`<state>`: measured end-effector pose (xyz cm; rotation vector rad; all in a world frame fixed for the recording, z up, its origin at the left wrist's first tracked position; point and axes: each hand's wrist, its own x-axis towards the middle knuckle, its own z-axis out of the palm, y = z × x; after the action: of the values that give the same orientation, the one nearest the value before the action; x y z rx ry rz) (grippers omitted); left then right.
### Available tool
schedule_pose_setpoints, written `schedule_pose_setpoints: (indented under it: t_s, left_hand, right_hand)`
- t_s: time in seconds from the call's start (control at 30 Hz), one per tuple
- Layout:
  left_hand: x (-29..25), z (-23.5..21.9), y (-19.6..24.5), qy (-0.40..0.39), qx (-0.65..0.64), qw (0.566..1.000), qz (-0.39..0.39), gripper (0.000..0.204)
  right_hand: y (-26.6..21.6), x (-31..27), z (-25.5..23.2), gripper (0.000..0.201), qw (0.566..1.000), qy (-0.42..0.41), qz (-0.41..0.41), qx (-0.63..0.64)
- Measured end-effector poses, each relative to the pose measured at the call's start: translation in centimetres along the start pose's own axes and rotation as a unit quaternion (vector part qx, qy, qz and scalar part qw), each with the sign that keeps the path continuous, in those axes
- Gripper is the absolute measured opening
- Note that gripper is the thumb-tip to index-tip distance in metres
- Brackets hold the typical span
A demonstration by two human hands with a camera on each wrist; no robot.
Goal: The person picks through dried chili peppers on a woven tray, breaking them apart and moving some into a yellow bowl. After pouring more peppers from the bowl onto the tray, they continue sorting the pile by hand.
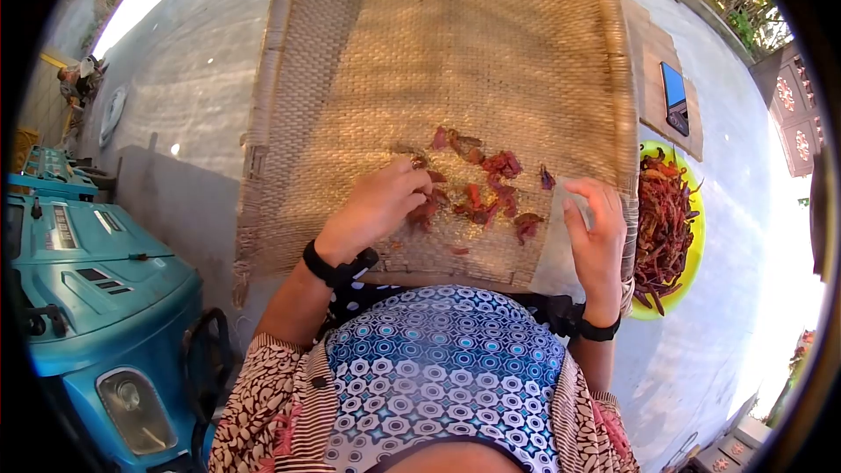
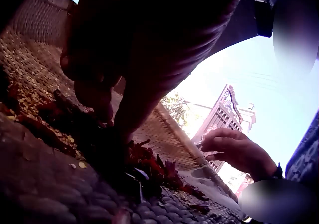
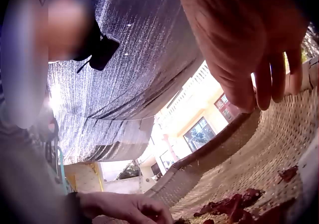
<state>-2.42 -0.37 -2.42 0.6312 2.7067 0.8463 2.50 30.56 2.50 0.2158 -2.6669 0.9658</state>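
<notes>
From my distance, I see the left hand (image 1: pixel 385 206) angled down over the wide, tan, woven tray (image 1: pixel 473 52), its fingers bent at the torn, dark-red dried peppers (image 1: pixel 501 166) in the near half; whether they pinch one, I cannot tell. The tray's raised rim probably keeps the small, yellow seeds (image 2: pixel 30 102) inside. The right hand (image 1: pixel 600 232) hovers by that rim, thumb apart, fingers loose and holding nothing. The round, lime-green basin (image 1: pixel 696 258) of long, red peppers (image 1: pixel 663 223) stands just beside, I think for easy reach.
</notes>
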Motion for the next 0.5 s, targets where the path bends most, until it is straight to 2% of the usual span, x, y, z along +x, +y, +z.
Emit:
schedule_pose_setpoints:
  t_s: [0.07, 0.17, 0.2, 0.3, 0.37, 0.47, 0.5]
  left_hand:
    - [-0.2, -0.5, 0.9, 0.008, -0.043, 0.999, -0.026, 0.014]
    - [-0.2, -0.9, 1.4, 0.017, -0.110, 0.994, -0.022, 0.010]
    - [-0.1, -1.0, 1.6, 0.019, -0.132, 0.991, -0.014, 0.010]
    - [-0.1, -1.7, 3.2, -0.026, -0.270, 0.961, -0.052, 0.011]
    - [-0.3, -0.8, 3.7, -0.024, -0.300, 0.953, -0.041, 0.013]
    - [-0.2, 0.1, 3.8, -0.007, -0.346, 0.938, -0.028, 0.014]
    - [-0.2, 0.2, 3.9, 0.002, -0.361, 0.932, -0.024, 0.015]
  right_hand:
    - [-1.0, 0.3, 1.5, 0.021, 0.994, -0.098, 0.007, 0.049]
    - [-2.1, 0.6, 3.2, 0.020, 0.981, -0.173, -0.063, 0.055]
    - [-2.5, 0.7, 3.8, 0.019, 0.980, -0.177, -0.047, 0.082]
    - [-3.8, 1.0, 5.2, 0.018, 0.969, -0.201, -0.002, 0.143]
    - [-4.4, 1.2, 5.6, 0.018, 0.959, -0.231, 0.022, 0.164]
    - [-3.5, 1.0, 7.1, 0.018, 0.948, -0.212, 0.018, 0.238]
    - [-3.5, 0.9, 6.9, 0.018, 0.952, -0.208, 0.023, 0.222]
